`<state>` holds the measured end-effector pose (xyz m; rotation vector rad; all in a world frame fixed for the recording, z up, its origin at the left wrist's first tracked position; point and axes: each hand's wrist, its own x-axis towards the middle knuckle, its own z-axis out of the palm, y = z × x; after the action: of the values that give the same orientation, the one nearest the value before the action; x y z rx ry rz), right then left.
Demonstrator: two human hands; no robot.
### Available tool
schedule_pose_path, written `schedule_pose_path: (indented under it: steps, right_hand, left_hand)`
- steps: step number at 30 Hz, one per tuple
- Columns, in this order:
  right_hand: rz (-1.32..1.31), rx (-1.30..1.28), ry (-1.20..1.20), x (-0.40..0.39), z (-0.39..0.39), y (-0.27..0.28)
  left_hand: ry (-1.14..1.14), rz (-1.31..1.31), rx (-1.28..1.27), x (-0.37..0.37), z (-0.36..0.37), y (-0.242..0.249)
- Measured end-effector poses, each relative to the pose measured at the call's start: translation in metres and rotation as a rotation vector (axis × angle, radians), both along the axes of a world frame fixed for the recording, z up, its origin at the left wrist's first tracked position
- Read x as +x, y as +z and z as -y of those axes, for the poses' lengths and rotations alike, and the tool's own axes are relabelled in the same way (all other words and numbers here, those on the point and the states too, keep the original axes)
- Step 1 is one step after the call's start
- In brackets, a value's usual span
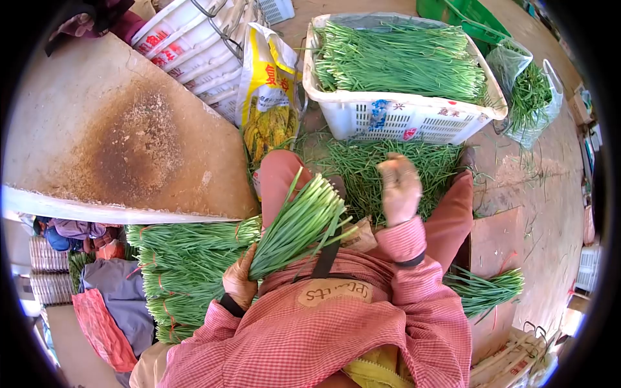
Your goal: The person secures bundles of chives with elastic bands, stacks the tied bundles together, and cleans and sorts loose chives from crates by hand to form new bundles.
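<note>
My left hand (pixel 240 279) is closed around the lower part of a bunch of green chives (pixel 299 220). Their pale ends point up and to the right, over my lap. My right hand (pixel 399 189) is raised to the right of the bunch, apart from it. Its fingers look curled and a little blurred; anything inside them is hidden. Below that hand, loose chive leaves (pixel 362 171) are heaped on the floor between my legs. At my left side lie stacked chive bundles (pixel 187 275), tied with reddish bands.
A white crate (pixel 414 119) full of chives stands ahead, with a green crate (pixel 466 19) behind it. Plastic bags (pixel 540 107) of greens sit to its right. A stained slab (pixel 71 142) occupies the left, beside a yellow-white sack (pixel 268 84). Another chive bundle (pixel 488 288) lies at my right.
</note>
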<state>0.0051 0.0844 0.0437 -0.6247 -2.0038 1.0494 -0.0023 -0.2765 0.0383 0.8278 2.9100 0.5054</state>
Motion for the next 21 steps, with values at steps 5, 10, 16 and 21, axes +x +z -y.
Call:
schedule_pose_path:
  steps: [5,10,16,21]
  right_hand:
    - [0.622,-0.61,0.581,0.033,0.028,0.034]
    - [0.141,-1.272,0.533,0.025,0.019,-0.016]
    - [0.426,-0.741,0.553,0.033,0.016,0.03]
    - [0.496,-0.996,0.692,0.012,0.046,-0.003]
  left_hand:
    - [0.004,0.006,-0.065,0.0,-0.007,0.001]
    - [0.021,0.034,-0.02,0.0,-0.011,0.008]
    - [0.004,-0.027,-0.022,-0.002,-0.004,-0.004]
    - [0.021,0.049,-0.026,-0.011,-0.008,0.001]
